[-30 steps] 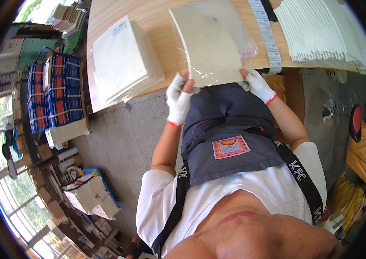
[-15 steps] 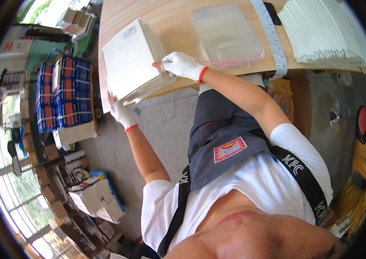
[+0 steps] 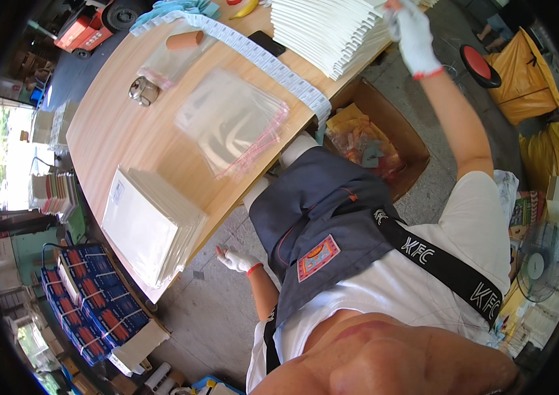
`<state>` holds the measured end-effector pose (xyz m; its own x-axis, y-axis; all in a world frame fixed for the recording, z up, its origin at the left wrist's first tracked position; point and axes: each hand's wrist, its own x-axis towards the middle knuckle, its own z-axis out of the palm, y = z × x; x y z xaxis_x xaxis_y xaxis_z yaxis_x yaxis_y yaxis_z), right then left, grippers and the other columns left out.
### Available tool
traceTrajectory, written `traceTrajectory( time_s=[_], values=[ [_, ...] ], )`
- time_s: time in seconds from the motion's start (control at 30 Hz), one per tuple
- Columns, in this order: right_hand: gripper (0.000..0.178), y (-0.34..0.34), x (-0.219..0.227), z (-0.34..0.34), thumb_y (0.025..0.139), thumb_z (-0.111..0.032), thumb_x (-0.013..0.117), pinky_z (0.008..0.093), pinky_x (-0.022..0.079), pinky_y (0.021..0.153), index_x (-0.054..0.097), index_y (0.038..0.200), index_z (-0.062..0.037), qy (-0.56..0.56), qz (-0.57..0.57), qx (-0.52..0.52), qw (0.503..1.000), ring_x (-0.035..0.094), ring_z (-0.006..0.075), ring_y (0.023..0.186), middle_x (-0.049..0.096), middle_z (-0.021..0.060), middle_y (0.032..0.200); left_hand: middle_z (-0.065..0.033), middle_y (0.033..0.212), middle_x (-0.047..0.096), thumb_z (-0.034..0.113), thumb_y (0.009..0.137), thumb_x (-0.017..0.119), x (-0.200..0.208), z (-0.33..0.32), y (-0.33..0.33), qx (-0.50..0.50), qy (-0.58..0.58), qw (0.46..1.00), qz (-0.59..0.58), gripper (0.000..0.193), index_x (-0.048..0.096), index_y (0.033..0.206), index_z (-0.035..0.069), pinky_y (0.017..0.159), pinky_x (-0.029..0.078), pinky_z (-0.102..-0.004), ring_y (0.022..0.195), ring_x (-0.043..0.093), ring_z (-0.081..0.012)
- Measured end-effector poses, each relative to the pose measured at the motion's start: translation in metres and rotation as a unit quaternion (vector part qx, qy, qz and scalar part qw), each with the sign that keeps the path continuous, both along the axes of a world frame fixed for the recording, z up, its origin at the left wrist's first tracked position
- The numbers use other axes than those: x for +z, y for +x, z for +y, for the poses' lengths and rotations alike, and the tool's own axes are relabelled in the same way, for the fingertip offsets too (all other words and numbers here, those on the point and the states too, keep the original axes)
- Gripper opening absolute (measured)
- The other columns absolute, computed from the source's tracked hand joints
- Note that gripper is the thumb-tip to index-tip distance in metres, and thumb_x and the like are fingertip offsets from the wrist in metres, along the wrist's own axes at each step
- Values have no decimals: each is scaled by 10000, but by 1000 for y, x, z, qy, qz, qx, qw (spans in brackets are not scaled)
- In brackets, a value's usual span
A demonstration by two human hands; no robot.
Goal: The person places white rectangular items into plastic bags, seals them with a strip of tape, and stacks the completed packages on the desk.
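The right hand (image 3: 412, 29) has left the packed stack (image 3: 151, 224) and now reaches up to the tall white pile (image 3: 329, 33). The left hand (image 3: 236, 260) has dropped below the worktop (image 3: 128, 125).

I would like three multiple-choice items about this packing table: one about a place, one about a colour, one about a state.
1. Where is the right hand?
A. On the clear bags
B. At the tall stack of white sheets
C. Below the table edge

2. What colour is the sealing strip on the clear bags?
A. Blue
B. Green
C. Red

3. In what state is the left hand?
A. Free, holding nothing
B. Gripping a bag
C. Flat on the packed stack

Answers: 1 B, the gloved hand is up at the stack of white sheets. 2 C, a thin red line edges the bags. 3 A, it hangs below the wooden table, near the packed stack but apart from it.
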<state>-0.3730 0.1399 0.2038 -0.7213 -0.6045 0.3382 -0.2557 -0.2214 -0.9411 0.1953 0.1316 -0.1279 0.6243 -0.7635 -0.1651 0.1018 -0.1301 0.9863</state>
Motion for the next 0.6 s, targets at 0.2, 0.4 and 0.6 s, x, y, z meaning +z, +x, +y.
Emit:
traceTrajectory(
  time_s=[0.2, 0.4, 0.6],
  values=[
    [150, -157, -24, -4, 873, -192, 504, 238, 384, 431, 597, 866, -75, 110, -83, -89, 986, 501, 110, 495, 608, 32, 695, -109, 1186, 556, 56, 913, 404, 35, -16, -45, -211, -72, 971, -83, 304, 543, 1170, -29, 963, 365, -317, 1089, 499, -186],
    [162, -183, -27, -12, 866, -213, 550, 252, 391, 432, 603, 870, -60, 134, -93, -86, 983, 510, 117, 504, 614, 33, 706, -113, 1092, 610, 58, 927, 418, 64, -10, -68, -291, -69, 936, -186, 262, 581, 1111, -33, 937, 394, -310, 1025, 545, -186],
    [170, -196, -14, -22, 880, -231, 571, 236, 398, 413, 583, 918, -66, -50, -250, 53, 965, 507, 148, 506, 578, 44, 702, -158, 1035, 635, 47, 892, 487, 94, -29, -94, -372, -152, 841, -363, 222, 624, 1063, 12, 872, 451, -328, 949, 603, -253]
  ],
)
